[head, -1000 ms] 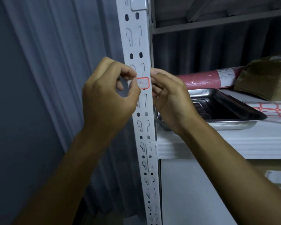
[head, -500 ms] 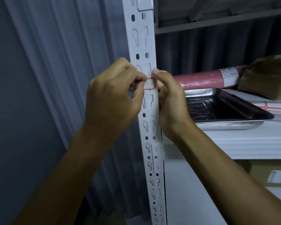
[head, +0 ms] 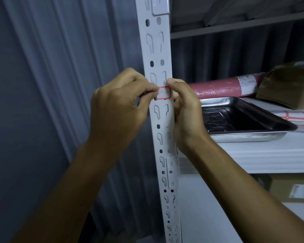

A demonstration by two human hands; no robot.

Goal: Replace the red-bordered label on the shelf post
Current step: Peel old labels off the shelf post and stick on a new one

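Red-bordered label (head: 164,92), rounded rectangle; pinched against perforated white post (head: 156,50).

Standing upright through the middle: white slotted shelf post (head: 156,120). Sticking to its face: small red-bordered label (head: 164,92), faint writing on it. Pinching at the label's nine o'clock edge with thumb and forefinger: left hand (head: 118,109). Pressing a thumb at the label's three o'clock edge, fingers curling behind the post: right hand (head: 186,113). Lying on the white shelf (head: 263,155) at three o'clock of the hands: metal tray (head: 253,135), a pink roll (head: 221,88) behind it, brown packet (head: 288,85) further out, sheet of red-bordered labels (head: 300,118) beside the tray. Hanging at nine o'clock: grey curtain (head: 60,85).
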